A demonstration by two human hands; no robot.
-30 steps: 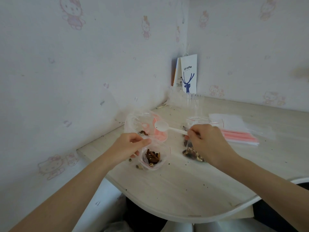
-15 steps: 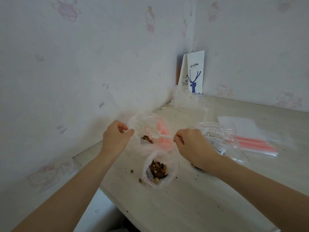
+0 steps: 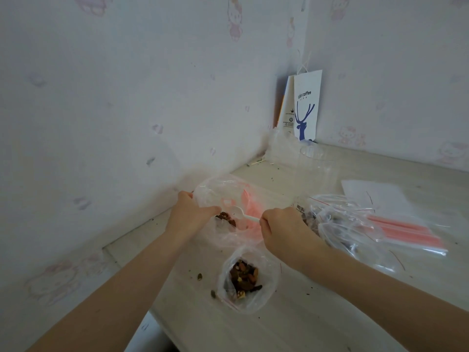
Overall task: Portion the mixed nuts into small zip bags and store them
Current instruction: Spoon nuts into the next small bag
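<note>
Big nut bag [image 3: 228, 191] is gripped at the rim by the left hand [image 3: 189, 214]. White spoon [image 3: 238, 213] is pinched by the right hand [image 3: 284, 229], dipped over the nuts [image 3: 225, 219]. A part-filled zip bag [image 3: 247, 278] is sat on the desk [image 3: 304, 313] just in front.

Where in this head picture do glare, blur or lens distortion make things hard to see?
Head view: the light is soft and even, without hard shadows. The clear bag gripped by the left hand shows pale glare on its folds, and the spoon in the right hand looks slightly soft. The nuts in the small bag are sharper. The wide lens stretches the forearms.
</note>
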